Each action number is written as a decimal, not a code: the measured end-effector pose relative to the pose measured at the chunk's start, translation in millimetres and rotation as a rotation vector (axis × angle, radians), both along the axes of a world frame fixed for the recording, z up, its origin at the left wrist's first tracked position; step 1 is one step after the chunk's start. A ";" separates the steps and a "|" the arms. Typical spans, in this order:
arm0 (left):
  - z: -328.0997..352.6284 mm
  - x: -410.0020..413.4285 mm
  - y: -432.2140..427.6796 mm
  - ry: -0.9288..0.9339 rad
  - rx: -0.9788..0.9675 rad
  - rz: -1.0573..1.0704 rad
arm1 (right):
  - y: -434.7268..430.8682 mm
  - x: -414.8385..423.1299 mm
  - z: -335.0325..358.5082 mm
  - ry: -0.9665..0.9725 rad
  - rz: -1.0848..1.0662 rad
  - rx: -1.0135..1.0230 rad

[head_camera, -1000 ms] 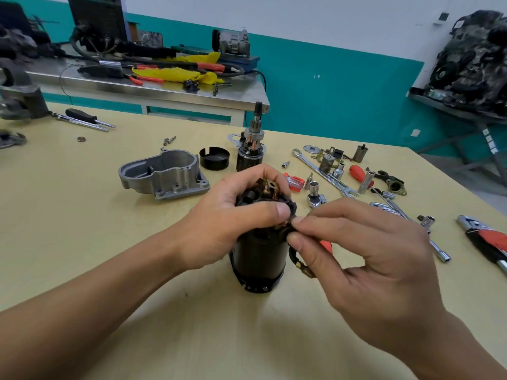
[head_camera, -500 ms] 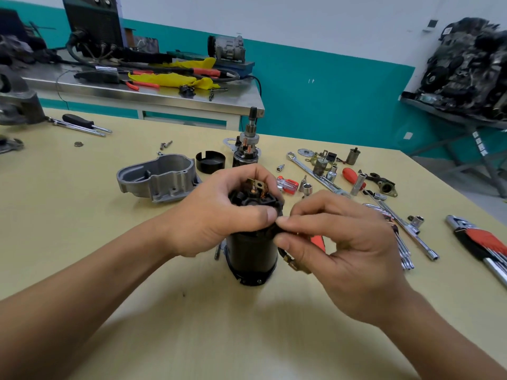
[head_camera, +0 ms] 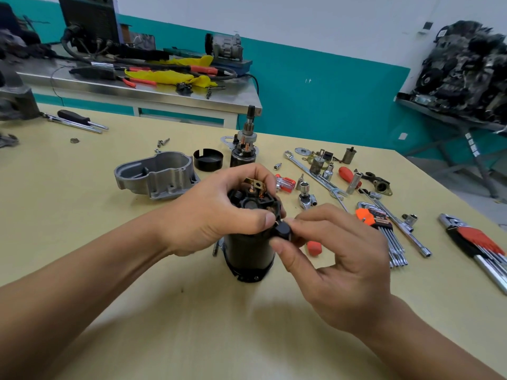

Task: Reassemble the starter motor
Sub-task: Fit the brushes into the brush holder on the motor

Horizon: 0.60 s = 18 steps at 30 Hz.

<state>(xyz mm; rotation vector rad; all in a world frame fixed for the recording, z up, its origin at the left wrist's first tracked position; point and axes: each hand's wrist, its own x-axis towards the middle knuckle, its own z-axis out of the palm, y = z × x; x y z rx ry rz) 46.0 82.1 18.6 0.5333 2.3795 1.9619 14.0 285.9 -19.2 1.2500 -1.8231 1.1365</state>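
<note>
Black steel motor housing (head_camera: 248,250) stands upright between our hands. Our left hand (head_camera: 216,215) curls round its top to steady it, while our right hand (head_camera: 337,256) pinches a small black piece (head_camera: 283,231), perhaps a rubber grommet, against the rim to seat it.

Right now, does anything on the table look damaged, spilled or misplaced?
Nothing stands out. The motor housing stands upright on the table, gripped by the left hand; the right hand pinches a small black part at its rim.
</note>
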 end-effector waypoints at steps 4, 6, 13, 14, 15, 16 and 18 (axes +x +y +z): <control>1.6 0.1 5.2 -0.006 0.009 0.020 | -0.6 3.6 1.7 -0.013 -0.002 -0.034; 1.8 1.1 7.7 -0.020 0.045 0.033 | -2.3 5.6 3.4 -0.110 0.030 -0.070; -2.8 0.0 3.5 -0.093 0.158 0.013 | -8.3 6.3 5.2 -0.212 0.088 -0.106; -3.4 -0.9 1.3 -0.101 0.155 -0.004 | -8.5 5.8 4.4 -0.231 0.119 -0.106; -3.6 -1.8 -1.0 -0.110 0.148 -0.029 | -8.6 4.9 4.2 -0.264 0.164 -0.107; -3.4 -2.8 -2.4 -0.120 0.144 -0.060 | -7.8 4.2 4.6 -0.325 0.225 -0.110; -2.5 -4.6 -3.5 -0.134 0.152 -0.119 | -6.2 1.6 8.2 -0.570 0.383 -0.137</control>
